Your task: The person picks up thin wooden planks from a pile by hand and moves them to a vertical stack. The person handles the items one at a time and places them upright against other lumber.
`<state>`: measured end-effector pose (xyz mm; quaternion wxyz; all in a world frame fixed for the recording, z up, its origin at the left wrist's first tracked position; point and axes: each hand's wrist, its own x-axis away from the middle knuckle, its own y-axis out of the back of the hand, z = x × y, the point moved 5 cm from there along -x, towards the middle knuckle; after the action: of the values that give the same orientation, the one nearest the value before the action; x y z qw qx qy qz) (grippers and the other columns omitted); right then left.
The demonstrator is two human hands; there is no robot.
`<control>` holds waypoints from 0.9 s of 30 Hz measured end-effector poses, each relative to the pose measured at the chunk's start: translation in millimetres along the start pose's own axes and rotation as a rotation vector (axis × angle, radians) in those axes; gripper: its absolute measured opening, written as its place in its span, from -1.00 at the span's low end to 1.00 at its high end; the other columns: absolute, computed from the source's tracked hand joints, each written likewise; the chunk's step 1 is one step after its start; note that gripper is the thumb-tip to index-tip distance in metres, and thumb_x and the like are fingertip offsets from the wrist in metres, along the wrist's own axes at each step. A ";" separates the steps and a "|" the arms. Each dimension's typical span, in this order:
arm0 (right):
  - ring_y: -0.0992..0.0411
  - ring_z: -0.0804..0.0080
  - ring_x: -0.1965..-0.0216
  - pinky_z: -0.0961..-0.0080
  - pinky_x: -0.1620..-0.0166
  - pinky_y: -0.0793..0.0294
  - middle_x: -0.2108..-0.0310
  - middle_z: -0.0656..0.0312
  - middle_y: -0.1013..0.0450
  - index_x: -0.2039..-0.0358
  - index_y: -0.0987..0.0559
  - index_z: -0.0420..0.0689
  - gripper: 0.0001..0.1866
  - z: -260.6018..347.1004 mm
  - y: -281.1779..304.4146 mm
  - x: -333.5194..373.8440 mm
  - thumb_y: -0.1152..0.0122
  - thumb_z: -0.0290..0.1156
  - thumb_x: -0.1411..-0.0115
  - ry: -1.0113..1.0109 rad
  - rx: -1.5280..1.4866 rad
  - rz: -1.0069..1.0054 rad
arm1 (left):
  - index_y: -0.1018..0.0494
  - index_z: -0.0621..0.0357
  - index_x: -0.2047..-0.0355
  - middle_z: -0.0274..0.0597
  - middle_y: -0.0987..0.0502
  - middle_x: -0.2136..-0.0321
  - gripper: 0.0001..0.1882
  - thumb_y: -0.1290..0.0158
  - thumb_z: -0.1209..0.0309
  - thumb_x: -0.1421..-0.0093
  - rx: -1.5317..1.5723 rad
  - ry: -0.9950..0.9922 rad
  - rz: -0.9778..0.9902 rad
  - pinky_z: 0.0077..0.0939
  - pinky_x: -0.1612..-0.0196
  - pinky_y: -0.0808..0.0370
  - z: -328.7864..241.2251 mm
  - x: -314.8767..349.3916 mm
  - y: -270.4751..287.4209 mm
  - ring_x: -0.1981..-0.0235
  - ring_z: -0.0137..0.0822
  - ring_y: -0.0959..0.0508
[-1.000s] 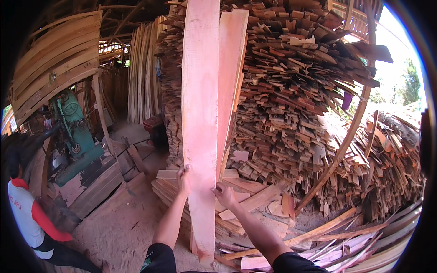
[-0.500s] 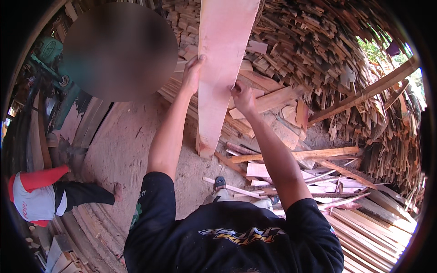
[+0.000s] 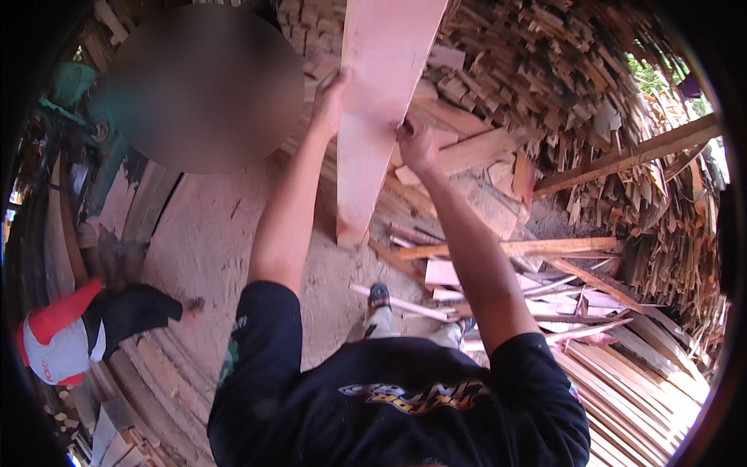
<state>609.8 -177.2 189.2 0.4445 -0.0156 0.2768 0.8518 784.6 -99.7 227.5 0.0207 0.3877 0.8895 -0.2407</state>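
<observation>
A long, pale wooden board [image 3: 372, 117] stretches away from me, its near end hanging above the dirt ground. Along its left edge my left hand [image 3: 330, 103] grips it, with the thumb on the upper face and the other fingers hidden beneath. My right hand [image 3: 418, 146] is closed on the opposite edge, a little nearer to me, fingers curled round it. The board's far end runs out past the top of the picture.
Stacked offcuts [image 3: 560, 86] rise high at the right. A slanting beam [image 3: 630, 154] crosses before them. Loose planks [image 3: 622, 412] lie at the lower right. A person in red and white [image 3: 58, 342] sits at left, by curved slabs [image 3: 167, 366]. Green machinery [image 3: 74, 86] stands at far left.
The board and both my hands have shifted slightly up in the picture, away from me. The person at left has moved an arm and leaned a little.
</observation>
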 end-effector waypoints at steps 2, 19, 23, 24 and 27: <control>-0.45 -0.11 0.22 0.15 0.22 -0.41 0.31 -0.14 -0.46 0.21 -0.49 -0.18 -0.77 -6.7 -10.1 -11.1 -0.03 -0.42 -0.12 0.108 0.005 -0.011 | -0.46 0.19 0.15 -0.44 -0.44 0.29 -0.67 -0.06 0.21 -0.19 0.023 0.030 0.007 -0.60 0.06 -0.28 23.5 -18.4 18.9 0.19 -0.57 -0.37; -0.35 0.00 -0.03 0.21 -0.07 -0.33 0.06 -0.11 -0.40 0.02 -0.43 -0.15 -0.51 -209.2 49.2 202.0 -0.12 -0.15 -0.08 -0.279 0.332 0.371 | -0.40 0.17 0.28 -0.32 -0.40 0.38 -0.72 0.09 0.19 -0.30 -0.194 -0.070 -0.165 -0.52 0.11 -0.24 49.3 -77.5 21.6 0.27 -0.47 -0.31; -0.48 -0.02 0.16 0.21 0.09 -0.47 0.26 -0.10 -0.51 0.15 -0.53 -0.18 -0.45 -351.9 115.7 397.5 -0.30 -0.04 0.05 -0.573 0.533 0.450 | -0.40 0.09 0.37 -0.43 -0.34 0.48 -0.77 -0.04 0.20 -0.20 -0.155 -0.041 -0.252 -0.59 0.37 -0.32 82.8 -87.2 12.1 0.42 -0.54 -0.29; -0.48 -0.01 0.17 0.22 0.10 -0.47 0.27 -0.09 -0.51 0.15 -0.53 -0.19 -0.46 -359.0 143.2 428.8 -0.29 -0.05 0.05 -0.670 0.514 0.429 | -0.38 0.09 0.41 -0.43 -0.33 0.50 -0.76 -0.01 0.19 -0.22 -0.236 0.044 -0.282 -0.55 0.34 -0.33 89.7 -78.5 -8.7 0.41 -0.54 -0.29; -0.49 0.03 0.21 0.23 0.13 -0.48 0.30 -0.07 -0.52 0.17 -0.54 -0.21 -0.48 -341.9 121.7 423.3 -0.29 -0.07 0.04 -0.778 0.370 0.452 | -0.35 0.20 0.42 -0.20 -0.38 0.51 -0.71 -0.03 0.20 -0.18 -0.451 -0.250 -0.343 -0.37 0.39 -0.37 83.8 -99.6 36.2 0.44 -0.34 -0.38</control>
<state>185.7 -81.3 -159.9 0.3143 0.4436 0.2333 0.8062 867.0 -183.6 160.8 0.1746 0.1852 0.9635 -0.0831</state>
